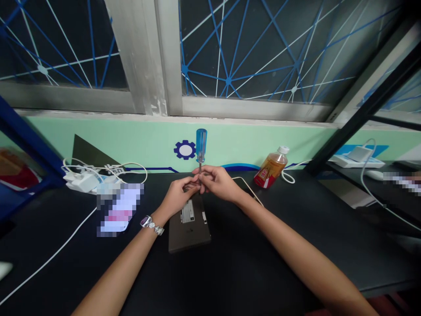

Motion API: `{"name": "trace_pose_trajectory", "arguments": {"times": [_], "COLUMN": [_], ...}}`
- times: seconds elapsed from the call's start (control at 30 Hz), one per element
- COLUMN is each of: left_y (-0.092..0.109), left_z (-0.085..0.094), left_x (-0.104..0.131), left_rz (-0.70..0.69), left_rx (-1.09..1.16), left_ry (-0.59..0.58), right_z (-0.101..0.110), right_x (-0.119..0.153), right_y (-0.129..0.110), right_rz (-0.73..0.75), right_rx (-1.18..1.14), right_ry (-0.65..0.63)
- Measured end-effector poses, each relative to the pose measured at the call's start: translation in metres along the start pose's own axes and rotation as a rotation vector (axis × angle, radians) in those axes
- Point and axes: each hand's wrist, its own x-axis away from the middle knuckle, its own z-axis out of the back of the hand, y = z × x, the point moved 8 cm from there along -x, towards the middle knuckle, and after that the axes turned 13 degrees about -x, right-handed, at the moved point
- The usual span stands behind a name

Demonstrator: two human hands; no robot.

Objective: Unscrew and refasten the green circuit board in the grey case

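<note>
A screwdriver (201,145) with a clear blue handle stands upright, handle up, its thin metal shaft running down between my hands. My right hand (215,182) is closed, thumb and fingers pinching the shaft. My left hand (180,193) is also closed, its fingertips pressed together around the lower end of the shaft; whether a small part sits there is hidden by the fingers. Under and in front of my hands lies a flat dark grey rectangular device (190,235) with a white label and a small white sticker. A metal-band watch circles my left wrist.
A phone (121,210) with a lit, blurred screen lies at the left beside white chargers and a power strip (85,180) with cables. A bottle of amber drink (270,167) stands at the right by the green wall (158,136). Black shelf posts rise on the right.
</note>
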Motion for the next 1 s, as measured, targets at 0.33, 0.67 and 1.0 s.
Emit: {"name": "trace_pose_trajectory", "arguments": {"times": [0.33,0.67,1.0], "left_y": [0.002,-0.001,0.003], "left_z": [-0.010,0.000,0.007], "left_x": [-0.001,0.001,0.005], "left_rz": [0.032,0.031,0.036], "left_rx": [0.025,0.011,-0.076], "left_ry": [-0.032,0.003,-0.068], "right_z": [0.018,0.005,0.011], "right_x": [-0.002,0.000,0.001], "right_y": [0.007,-0.004,-0.011], "right_rz": [0.036,0.041,0.138], "right_rx": [0.049,0.000,-0.029], "right_ry": [0.186,0.034,0.095]}}
